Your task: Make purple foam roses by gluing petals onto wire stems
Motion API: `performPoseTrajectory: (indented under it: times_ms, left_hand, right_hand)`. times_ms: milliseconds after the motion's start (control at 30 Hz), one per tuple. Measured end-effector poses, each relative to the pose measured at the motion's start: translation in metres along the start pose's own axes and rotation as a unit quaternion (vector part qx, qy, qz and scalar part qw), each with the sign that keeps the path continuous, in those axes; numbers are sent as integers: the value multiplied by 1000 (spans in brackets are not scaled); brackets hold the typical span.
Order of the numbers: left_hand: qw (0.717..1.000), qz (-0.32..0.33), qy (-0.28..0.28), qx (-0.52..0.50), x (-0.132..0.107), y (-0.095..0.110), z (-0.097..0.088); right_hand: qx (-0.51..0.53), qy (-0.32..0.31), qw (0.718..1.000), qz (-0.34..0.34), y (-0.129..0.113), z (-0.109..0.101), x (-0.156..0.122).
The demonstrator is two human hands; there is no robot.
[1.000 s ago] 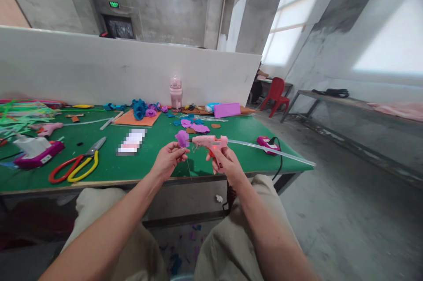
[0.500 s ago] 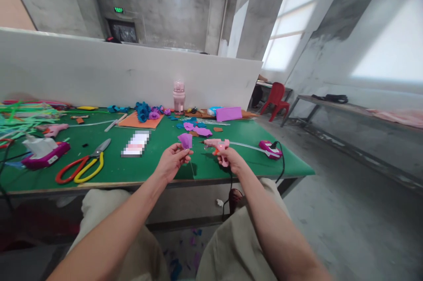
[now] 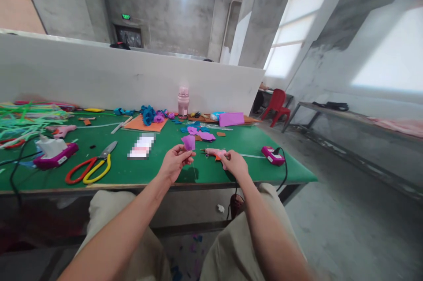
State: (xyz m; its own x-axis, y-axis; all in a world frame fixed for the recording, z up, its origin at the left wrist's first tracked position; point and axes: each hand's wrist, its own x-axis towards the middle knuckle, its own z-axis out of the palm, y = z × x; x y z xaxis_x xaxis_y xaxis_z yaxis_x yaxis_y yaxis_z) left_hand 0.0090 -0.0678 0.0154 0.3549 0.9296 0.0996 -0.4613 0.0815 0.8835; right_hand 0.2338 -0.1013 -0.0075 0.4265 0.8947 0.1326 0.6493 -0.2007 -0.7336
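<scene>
My left hand pinches a thin stem with a purple crepe-paper flower at its top, held above the table's front edge. The stem's lower end hangs below my fingers. To its right, my right hand is closed on the pink hot glue gun, which is low over or on the green table; I cannot tell if it rests there. Its nozzle points left, towards the flower, and my fingers partly cover the body and handle. A clear glue stick sticks out behind it. Purple paper petals lie just beyond both hands.
Large scissors, a second pink glue gun and a purple power strip are on the left. Blue and purple paper flowers lie on orange paper. A pink bottle stands by the white partition. Another power strip is at right.
My right hand has lowered the glue gun and turned over it, so the hand now covers more of the gun from above. The left hand still holds the flower; the view has shifted slightly.
</scene>
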Motion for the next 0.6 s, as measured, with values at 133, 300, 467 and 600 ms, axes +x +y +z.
performPoseTrajectory:
  times_ms: [133, 300, 467, 600]
  left_hand:
    - [1000, -5, 9, 17, -3, 2, 3]
    - [999, -15, 13, 46, -1, -6, 4]
    - [997, -38, 5, 65, 1, -18, 4]
    - [997, -48, -8, 67, -1, -21, 5]
  right_hand:
    - [101, 65, 988, -95, -16, 8, -24]
    - [299, -17, 943, -144, -33, 29, -37]
    - [478, -100, 873, -5, -33, 41, -36]
    - [532, -151, 832, 30, -36, 48, -39]
